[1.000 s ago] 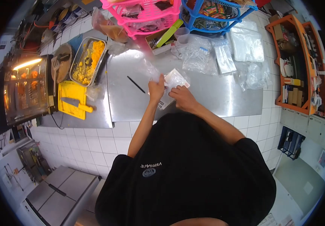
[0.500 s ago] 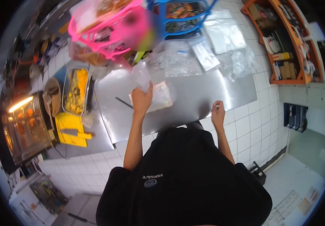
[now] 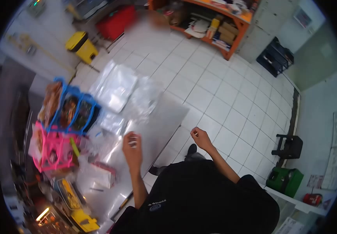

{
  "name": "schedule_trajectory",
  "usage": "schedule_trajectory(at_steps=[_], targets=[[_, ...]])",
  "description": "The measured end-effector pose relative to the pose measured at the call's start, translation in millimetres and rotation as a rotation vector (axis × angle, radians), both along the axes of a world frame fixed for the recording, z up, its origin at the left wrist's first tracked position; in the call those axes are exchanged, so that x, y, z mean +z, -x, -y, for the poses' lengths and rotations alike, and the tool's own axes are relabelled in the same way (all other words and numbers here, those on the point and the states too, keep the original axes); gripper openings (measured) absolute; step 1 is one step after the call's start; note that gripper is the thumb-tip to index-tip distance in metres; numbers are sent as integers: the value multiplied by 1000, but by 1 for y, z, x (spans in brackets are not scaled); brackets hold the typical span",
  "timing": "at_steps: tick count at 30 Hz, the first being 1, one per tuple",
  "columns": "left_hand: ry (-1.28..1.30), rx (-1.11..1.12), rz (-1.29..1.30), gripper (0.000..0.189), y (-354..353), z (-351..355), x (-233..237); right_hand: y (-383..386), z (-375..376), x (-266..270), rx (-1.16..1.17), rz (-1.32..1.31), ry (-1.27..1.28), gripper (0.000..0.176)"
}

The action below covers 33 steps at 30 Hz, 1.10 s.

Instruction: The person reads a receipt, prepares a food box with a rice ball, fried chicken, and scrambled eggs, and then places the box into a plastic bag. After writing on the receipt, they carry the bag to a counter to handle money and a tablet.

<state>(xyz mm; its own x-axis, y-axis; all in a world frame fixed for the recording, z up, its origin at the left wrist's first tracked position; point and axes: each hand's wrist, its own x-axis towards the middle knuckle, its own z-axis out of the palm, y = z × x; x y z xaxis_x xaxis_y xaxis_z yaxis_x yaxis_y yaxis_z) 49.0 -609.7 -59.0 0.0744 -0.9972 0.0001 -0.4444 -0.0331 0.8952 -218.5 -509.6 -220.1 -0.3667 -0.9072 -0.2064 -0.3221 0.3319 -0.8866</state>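
Observation:
My left hand (image 3: 132, 147) is over the metal table (image 3: 156, 124), its fingers curled in. Pale spots show between the fingers, but I cannot make out what they are. My right hand (image 3: 201, 138) hangs past the table's edge above the floor, fingers bent closed, and I see nothing in it. Nearest to the left hand are clear plastic bags (image 3: 112, 121). A whitish packet with a reddish edge (image 3: 103, 174) lies on the table, close to a dark thin stick (image 3: 97, 190).
A blue basket (image 3: 74, 111) and a pink basket (image 3: 53, 150) stand along the far side. Plastic sheets (image 3: 117, 87) cover the table's end. A tray of yellow food (image 3: 70, 195) sits beside a yellow board (image 3: 84, 220). An orange shelf (image 3: 231, 29) stands across the tiled floor (image 3: 215, 89).
The view has swung to the right, bringing more floor into sight. My left hand has left the whitish packet and the clear bag it was holding. My right hand stays beside the table.

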Motion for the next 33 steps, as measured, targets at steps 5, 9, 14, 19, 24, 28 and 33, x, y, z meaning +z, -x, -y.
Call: schedule_trajectory(at_steps=[5,9,14,19,24,28,33], targets=[[-93,-556,-103,18,165,2,-12,120,58,88,-116,62,197,19],[-152,-644,-75,16,252,36,-18,226,122,93,-104,-5,193,21],[-219,-677,24,28,354,122,-57,399,126,-86,-203,-405,-140,25],[-40,-699,26,13,481,230,-49,493,-129,-341,-240,-272,-936,40],[85,-771,-181,23,607,353,-10,478,-188,-263,-468,78,-1150,34],[107,-821,-151,22,706,440,-25,515,-91,-252,-561,210,-1060,31],[-82,-796,-81,21,818,539,-48,623,101,-292,-496,200,-722,27]])
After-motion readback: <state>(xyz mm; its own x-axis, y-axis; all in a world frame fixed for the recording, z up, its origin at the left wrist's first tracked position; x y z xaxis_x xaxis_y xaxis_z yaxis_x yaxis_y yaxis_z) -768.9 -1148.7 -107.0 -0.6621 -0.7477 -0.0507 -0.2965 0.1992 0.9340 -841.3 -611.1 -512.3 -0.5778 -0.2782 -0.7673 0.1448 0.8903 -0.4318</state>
